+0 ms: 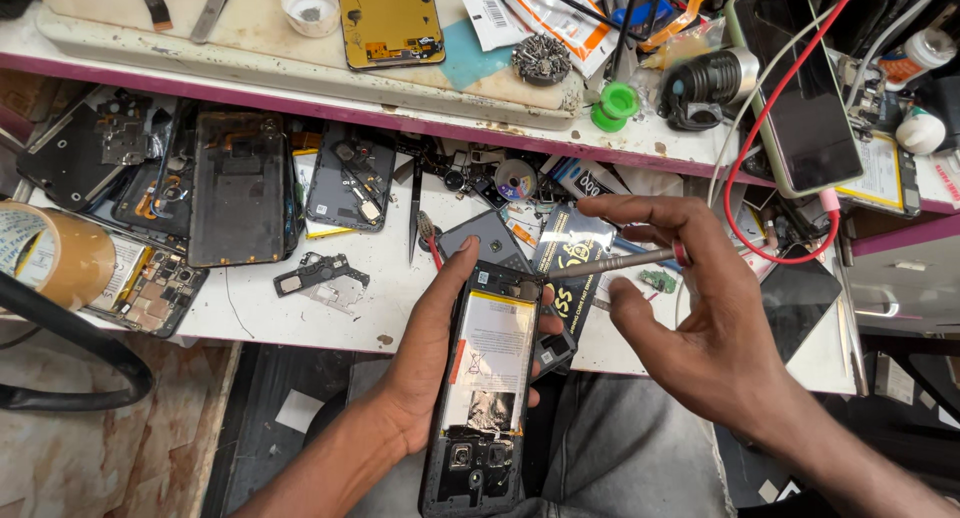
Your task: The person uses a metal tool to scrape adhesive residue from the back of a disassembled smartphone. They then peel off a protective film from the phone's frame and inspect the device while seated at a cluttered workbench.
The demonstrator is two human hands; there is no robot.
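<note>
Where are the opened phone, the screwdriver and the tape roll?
Opened phone (pixel 488 378), head view, on its battery.
Screwdriver (pixel 610 264), head view, on its metal shaft.
Tape roll (pixel 75 263), head view, on its brown outer side.

left hand: fingers curled, gripping | right hand: fingers pinched, index extended

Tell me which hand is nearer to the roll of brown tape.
Left. The left hand, gripping the opened phone, sits closer to the roll of brown tape at the far left; the right hand, holding the screwdriver, is farther right.
</note>
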